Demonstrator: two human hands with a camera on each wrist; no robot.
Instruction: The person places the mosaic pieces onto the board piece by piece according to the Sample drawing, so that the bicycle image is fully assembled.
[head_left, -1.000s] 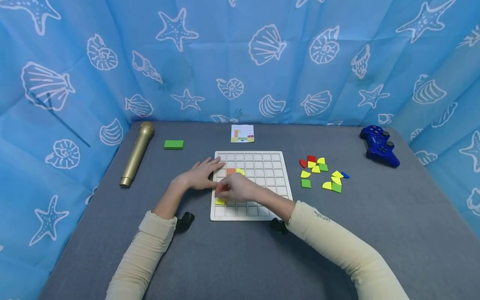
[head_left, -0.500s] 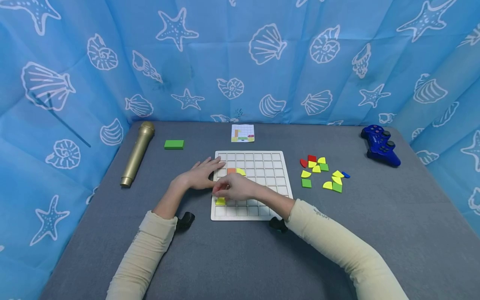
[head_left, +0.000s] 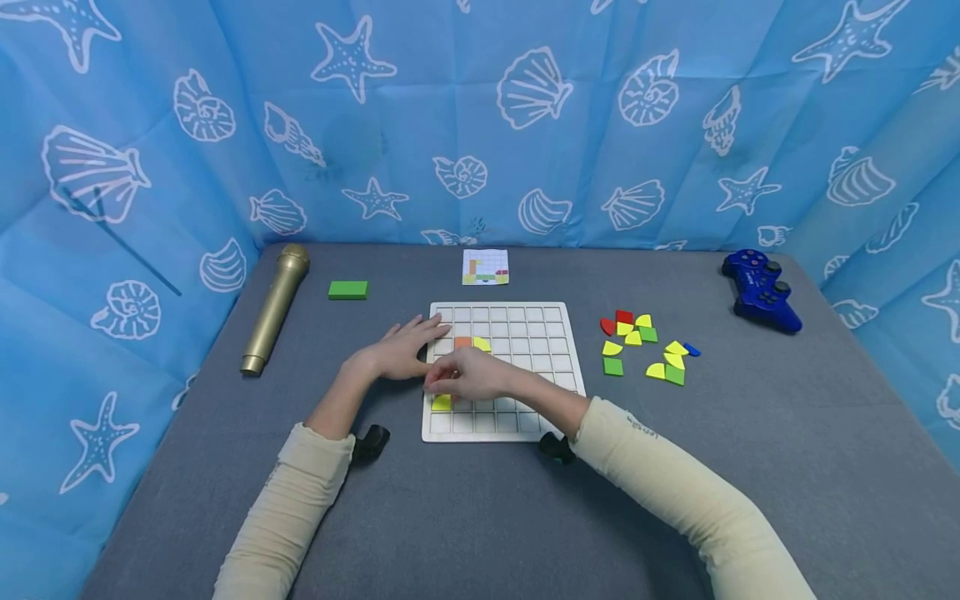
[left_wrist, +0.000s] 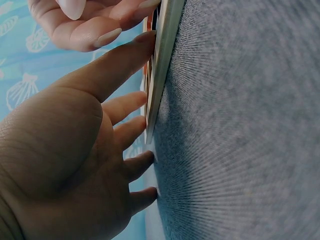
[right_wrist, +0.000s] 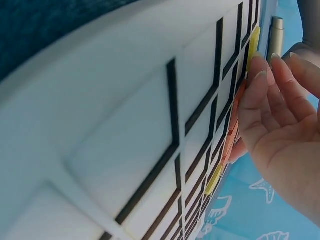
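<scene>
A white grid board (head_left: 525,321) lies on the table's middle. My left hand (head_left: 401,348) rests at its left edge, fingers spread; in the left wrist view the thumb (left_wrist: 120,67) touches the board's edge. My right hand (head_left: 468,375) is over the board's left columns, fingers loosely bent, with no piece visible in them. In the right wrist view, its fingertips touch near a yellow piece (right_wrist: 254,47) and orange pieces (right_wrist: 231,135). On the board, an orange square (head_left: 462,342) and a yellow quarter-round piece (head_left: 482,343) show above that hand; another yellow piece (head_left: 441,403) shows below it.
Loose red, yellow, green and blue pieces (head_left: 612,367) lie right of the board. A pattern card (head_left: 485,267) is behind it. A green block (head_left: 348,290) and a gold microphone (head_left: 275,308) lie left; a blue game controller (head_left: 761,292) lies far right.
My right hand has shifted slightly left over the board's left columns. My left hand has stayed put.
</scene>
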